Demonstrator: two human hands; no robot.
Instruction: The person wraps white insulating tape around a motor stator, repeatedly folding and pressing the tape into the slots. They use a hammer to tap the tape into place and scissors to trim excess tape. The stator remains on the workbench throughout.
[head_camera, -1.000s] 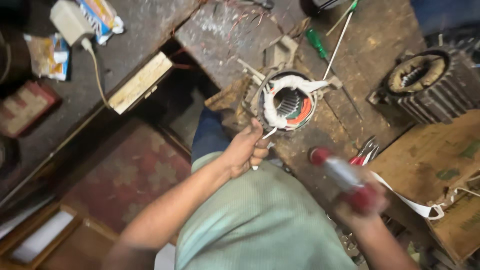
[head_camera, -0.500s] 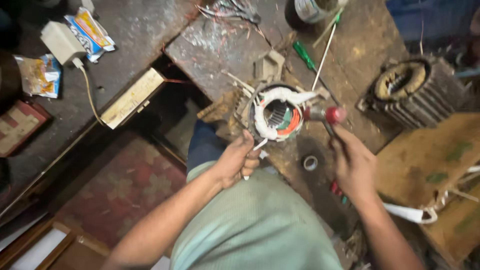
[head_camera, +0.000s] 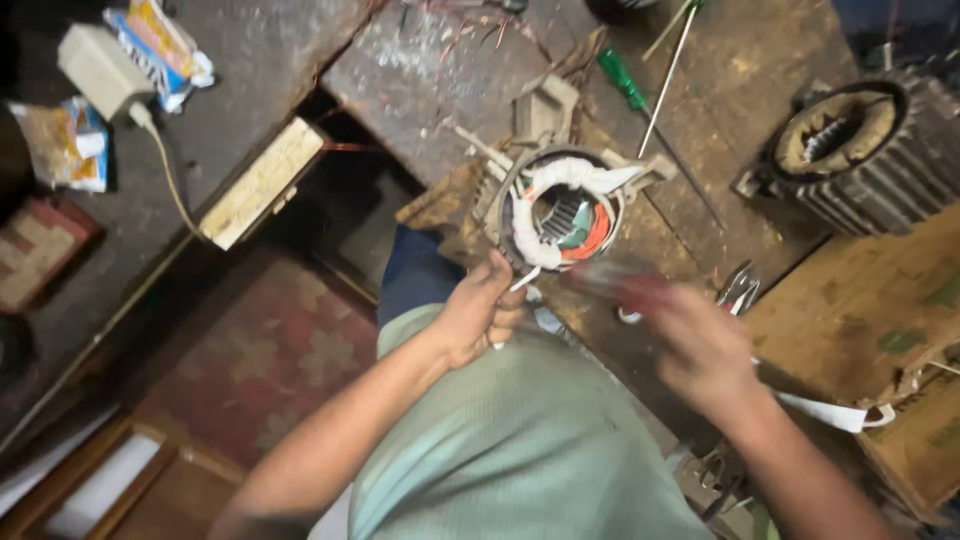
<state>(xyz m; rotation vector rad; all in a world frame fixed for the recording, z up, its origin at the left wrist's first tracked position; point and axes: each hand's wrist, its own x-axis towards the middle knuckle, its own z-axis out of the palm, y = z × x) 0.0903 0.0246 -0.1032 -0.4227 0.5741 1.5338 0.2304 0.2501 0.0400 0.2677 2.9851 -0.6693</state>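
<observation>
While left hand (head_camera: 478, 318) pinches white strip (head_camera: 522, 283), blurred right hand (head_camera: 700, 345) perhaps grips something red.

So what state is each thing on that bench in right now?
Small stator: open end up, white wrap round its windings.
Left hand: closed on a white strip by the stator.
Right hand: motion-blurred, gripping a red-handled tool.
Green screwdriver: lying flat, untouched.
Large stator: lying tilted, untouched.

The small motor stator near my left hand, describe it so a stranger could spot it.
On the scarred workbench, just beyond the left hand, sits the small stator. Unlike the larger dark finned stator at far right, it wears white wrapping with orange and green patches.
</observation>
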